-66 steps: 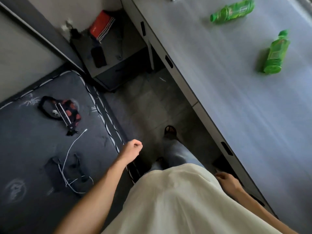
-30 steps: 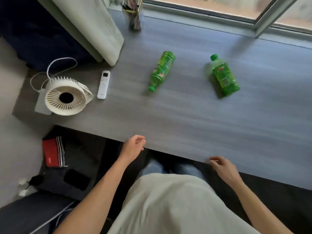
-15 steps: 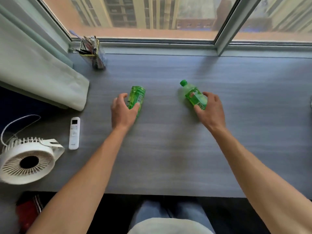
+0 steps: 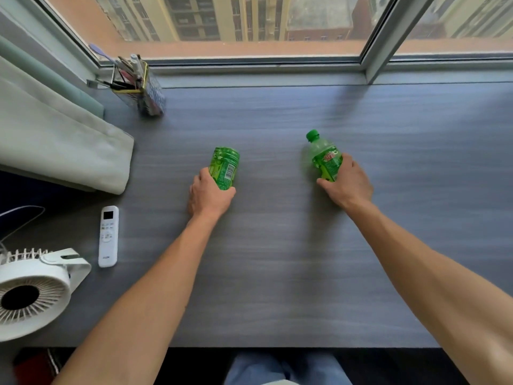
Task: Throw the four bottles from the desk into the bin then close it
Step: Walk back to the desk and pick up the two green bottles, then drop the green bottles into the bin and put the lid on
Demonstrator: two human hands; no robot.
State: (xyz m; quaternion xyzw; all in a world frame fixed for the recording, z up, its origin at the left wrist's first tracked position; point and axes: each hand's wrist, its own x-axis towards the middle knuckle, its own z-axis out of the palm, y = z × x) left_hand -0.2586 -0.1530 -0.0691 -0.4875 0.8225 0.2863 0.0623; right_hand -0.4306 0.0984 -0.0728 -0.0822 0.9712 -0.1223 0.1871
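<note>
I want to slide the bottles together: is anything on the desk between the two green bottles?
No. In the head view, only bare grey desk lies between the left bottle and the right bottle.

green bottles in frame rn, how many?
2. One bottle is gripped by the left hand, the other bottle by the right hand, both at mid-desk. None visible elsewhere.
</note>
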